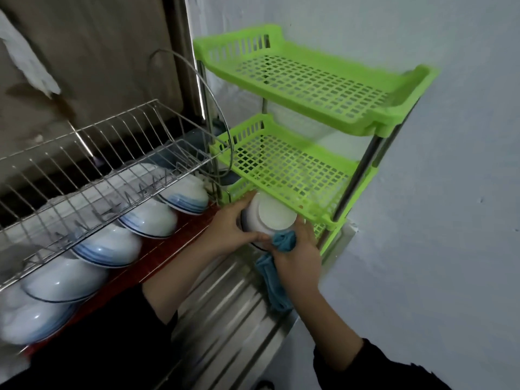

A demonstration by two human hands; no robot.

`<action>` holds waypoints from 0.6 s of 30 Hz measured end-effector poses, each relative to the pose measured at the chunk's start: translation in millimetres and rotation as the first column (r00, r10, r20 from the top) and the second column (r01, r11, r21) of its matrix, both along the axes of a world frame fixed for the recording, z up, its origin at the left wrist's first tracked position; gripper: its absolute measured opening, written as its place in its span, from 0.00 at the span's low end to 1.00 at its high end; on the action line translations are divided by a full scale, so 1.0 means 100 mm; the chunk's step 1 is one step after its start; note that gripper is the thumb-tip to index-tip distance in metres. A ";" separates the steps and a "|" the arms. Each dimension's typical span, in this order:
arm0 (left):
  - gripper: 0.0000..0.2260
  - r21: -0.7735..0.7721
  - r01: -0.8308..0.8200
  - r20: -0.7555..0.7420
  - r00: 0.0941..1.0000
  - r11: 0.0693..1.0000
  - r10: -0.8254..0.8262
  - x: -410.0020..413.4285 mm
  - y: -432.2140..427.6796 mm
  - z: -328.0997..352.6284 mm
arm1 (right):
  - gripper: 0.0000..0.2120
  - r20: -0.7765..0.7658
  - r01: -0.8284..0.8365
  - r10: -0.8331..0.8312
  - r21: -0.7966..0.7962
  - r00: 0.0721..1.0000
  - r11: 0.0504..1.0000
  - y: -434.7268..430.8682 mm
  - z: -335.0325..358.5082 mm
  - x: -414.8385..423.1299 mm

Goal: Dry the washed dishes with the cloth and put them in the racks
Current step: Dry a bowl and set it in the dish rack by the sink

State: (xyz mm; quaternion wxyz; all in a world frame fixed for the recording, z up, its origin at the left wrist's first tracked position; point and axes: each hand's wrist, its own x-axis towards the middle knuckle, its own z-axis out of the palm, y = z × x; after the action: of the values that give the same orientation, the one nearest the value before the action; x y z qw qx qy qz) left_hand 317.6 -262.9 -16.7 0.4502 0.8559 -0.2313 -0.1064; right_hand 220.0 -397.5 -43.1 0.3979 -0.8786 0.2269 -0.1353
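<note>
A white bowl with blue rim lines [271,215] is held upside down, base toward me, just below the front edge of the green plastic rack's middle shelf [284,167]. My left hand [228,230] grips the bowl's left side. My right hand [298,254] holds a blue cloth [282,240] against the bowl's lower right side; the cloth's tail hangs down under the wrist. A steel wire dish rack [92,164] stands at the left, with several white and blue bowls [149,218] lying upside down in a row beneath it.
The green rack's top shelf [315,80] stands against the pale wall at the right. A ribbed steel drainboard [225,299] lies under my arms. A glass lid [202,108] stands upright between the two racks. A white cloth [28,60] hangs at the upper left.
</note>
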 end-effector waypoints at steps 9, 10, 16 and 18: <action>0.38 -0.067 -0.039 -0.103 0.994 0.997 0.031 0.32 -0.26 -0.24 | 0.15 -0.293 0.132 -0.145 -0.065 0.945 0.989 0.12 0.22 0.31; 0.36 -0.063 -0.044 -0.102 0.994 0.997 0.037 0.34 -0.28 -0.25 | 0.13 -0.324 0.122 -0.135 -0.062 0.936 0.991 0.10 0.23 0.35; 0.23 -0.015 -0.018 -0.094 0.995 1.000 0.016 0.41 -0.38 -0.33 | 0.07 -0.338 0.072 -0.085 -0.050 0.937 0.996 -0.05 0.11 0.45; 0.22 -0.003 -0.018 -0.110 0.994 1.000 0.017 0.39 -0.39 -0.34 | 0.05 -0.327 0.077 -0.085 -0.038 0.941 0.996 -0.08 0.09 0.44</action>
State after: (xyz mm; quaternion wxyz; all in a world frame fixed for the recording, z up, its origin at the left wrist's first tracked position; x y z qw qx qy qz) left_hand 356.8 -301.8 -50.9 0.4648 0.8499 -0.1988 -0.1488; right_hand 263.6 -405.1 -34.5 0.3379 -0.8835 0.3243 -0.0062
